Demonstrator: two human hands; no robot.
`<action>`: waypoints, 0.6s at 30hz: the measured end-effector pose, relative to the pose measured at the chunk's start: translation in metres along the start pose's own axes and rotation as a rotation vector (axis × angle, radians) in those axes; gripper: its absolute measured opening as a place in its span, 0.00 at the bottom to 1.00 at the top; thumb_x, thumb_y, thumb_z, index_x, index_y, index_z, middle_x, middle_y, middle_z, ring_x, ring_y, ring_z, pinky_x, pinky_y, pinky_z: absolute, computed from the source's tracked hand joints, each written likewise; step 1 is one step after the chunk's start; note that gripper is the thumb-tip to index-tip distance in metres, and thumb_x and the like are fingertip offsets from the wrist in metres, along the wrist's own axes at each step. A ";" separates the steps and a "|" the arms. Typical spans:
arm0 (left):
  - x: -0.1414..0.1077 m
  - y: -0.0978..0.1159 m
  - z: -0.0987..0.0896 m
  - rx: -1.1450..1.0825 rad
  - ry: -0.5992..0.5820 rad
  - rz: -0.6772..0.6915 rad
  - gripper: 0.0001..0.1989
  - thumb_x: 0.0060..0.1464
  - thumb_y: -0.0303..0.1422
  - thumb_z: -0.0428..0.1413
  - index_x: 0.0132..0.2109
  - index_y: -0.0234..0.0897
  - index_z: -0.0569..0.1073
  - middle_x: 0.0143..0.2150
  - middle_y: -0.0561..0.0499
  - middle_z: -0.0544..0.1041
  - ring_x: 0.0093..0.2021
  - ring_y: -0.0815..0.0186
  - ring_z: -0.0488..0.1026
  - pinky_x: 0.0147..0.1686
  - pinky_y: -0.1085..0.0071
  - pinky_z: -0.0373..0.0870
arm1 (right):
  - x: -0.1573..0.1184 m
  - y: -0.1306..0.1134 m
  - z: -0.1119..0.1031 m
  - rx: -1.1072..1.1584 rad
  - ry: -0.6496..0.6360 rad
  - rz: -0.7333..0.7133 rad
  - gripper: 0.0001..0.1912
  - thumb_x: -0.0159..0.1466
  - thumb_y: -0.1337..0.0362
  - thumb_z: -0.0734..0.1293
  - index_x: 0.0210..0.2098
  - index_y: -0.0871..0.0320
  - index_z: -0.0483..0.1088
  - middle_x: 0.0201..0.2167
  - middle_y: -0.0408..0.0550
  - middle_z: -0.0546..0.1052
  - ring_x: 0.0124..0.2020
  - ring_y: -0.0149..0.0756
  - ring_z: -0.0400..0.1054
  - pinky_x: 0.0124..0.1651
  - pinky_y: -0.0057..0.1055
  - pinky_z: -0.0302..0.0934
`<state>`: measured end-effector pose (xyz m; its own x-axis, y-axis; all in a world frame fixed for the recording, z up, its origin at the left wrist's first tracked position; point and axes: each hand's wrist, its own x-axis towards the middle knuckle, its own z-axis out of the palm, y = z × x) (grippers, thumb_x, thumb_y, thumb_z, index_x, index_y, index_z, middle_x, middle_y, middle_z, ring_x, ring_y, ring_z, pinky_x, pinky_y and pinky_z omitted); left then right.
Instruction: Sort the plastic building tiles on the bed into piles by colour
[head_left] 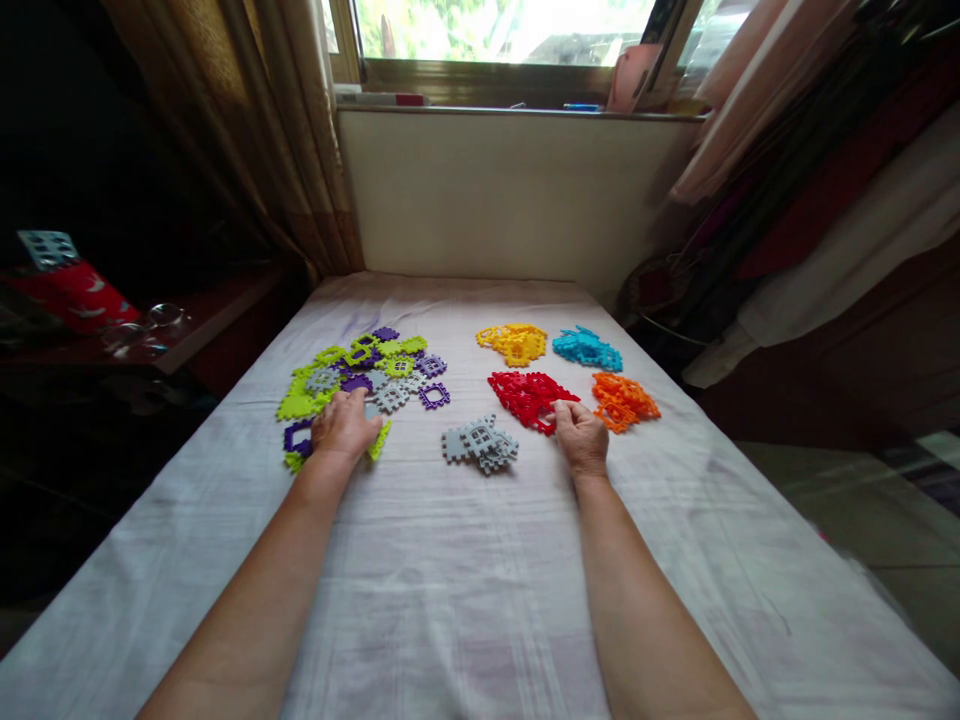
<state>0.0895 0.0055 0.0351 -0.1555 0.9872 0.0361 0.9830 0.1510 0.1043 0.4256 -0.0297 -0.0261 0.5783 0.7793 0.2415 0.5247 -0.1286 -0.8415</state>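
My left hand (345, 425) rests over the near side of a mixed pile of interlocking plastic tiles, lime green (300, 400), purple (433, 396) and grey (391, 398). Its thumb is apart from the fingers, and the fingertips reach in among the tiles. At the near right edge of a pile of red tiles (525, 395), my right hand (581, 437) is closed, fingers curled in a pinch. Whatever lies between those fingers is hidden. A small heap of grey tiles (480, 443) sits between my two hands.
Yellow tiles (516, 343), blue tiles (587, 348) and orange tiles (624, 400) lie in separate heaps around the red one. All rest on a pale cloth (450, 600). Left stands a dark cabinet (202, 340) with glasses (165, 315); hanging clothes (825, 240) are at right.
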 end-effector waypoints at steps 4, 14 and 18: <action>-0.001 -0.006 -0.003 -0.015 -0.003 0.021 0.31 0.52 0.39 0.54 0.63 0.39 0.66 0.57 0.37 0.72 0.55 0.48 0.72 0.52 0.57 0.69 | 0.001 0.002 0.001 0.009 0.004 0.001 0.27 0.59 0.41 0.58 0.32 0.55 0.78 0.25 0.48 0.82 0.28 0.40 0.74 0.36 0.33 0.65; -0.012 0.035 0.009 -0.434 0.067 0.452 0.23 0.51 0.36 0.57 0.55 0.42 0.72 0.52 0.47 0.76 0.49 0.60 0.75 0.54 0.64 0.70 | -0.001 -0.001 -0.001 -0.019 -0.002 0.002 0.28 0.58 0.40 0.57 0.30 0.55 0.77 0.25 0.49 0.81 0.27 0.40 0.73 0.35 0.33 0.64; -0.004 0.067 0.026 -0.523 -0.006 0.515 0.20 0.51 0.35 0.58 0.53 0.41 0.74 0.51 0.47 0.77 0.47 0.62 0.76 0.52 0.64 0.72 | -0.002 -0.003 -0.001 0.000 0.003 0.000 0.28 0.57 0.39 0.56 0.28 0.54 0.75 0.24 0.49 0.81 0.26 0.40 0.72 0.34 0.33 0.63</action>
<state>0.1589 0.0133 0.0165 0.3160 0.9268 0.2031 0.7558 -0.3753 0.5365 0.4235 -0.0310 -0.0236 0.5803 0.7772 0.2433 0.5250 -0.1286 -0.8413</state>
